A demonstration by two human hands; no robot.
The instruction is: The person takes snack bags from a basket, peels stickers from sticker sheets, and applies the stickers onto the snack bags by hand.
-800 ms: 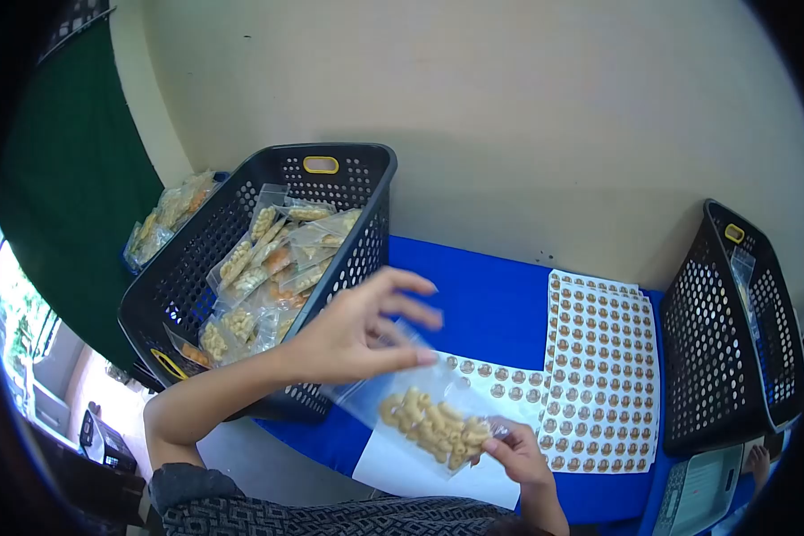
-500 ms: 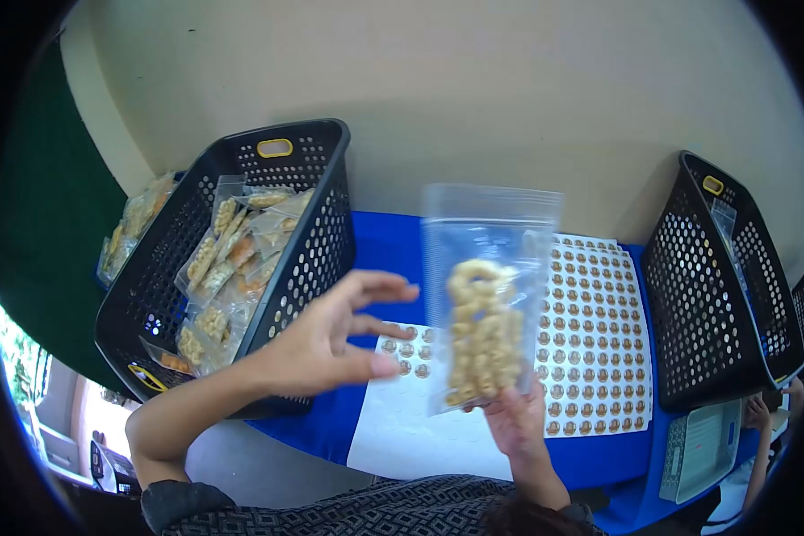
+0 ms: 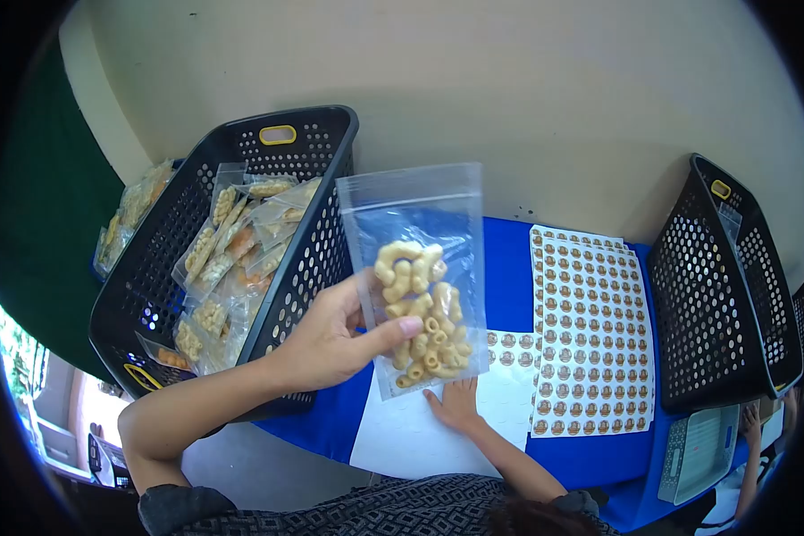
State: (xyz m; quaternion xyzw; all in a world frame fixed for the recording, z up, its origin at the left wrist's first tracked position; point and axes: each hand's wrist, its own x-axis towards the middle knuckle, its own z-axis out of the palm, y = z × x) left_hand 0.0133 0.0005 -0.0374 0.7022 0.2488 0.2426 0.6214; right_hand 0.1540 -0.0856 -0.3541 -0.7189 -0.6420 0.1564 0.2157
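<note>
Leftmost, a black perforated basket [image 3: 304, 268] full of bagged snacks stands at the blue counter's [image 3: 509, 286] left end. Beside it, the left hand [image 3: 339, 330] holds a clear zip bag of pale curled snacks [image 3: 424, 313] upright above the counter, thumb across its front at the lower left, other fingers behind. Below, the right hand [image 3: 458, 406] lies flat on a white sheet [image 3: 411, 438] near the front edge, thumb apart, fingertips hidden by the bag. Rightward come round-sticker sheets [image 3: 591, 335], then another black basket [image 3: 706, 313].
</note>
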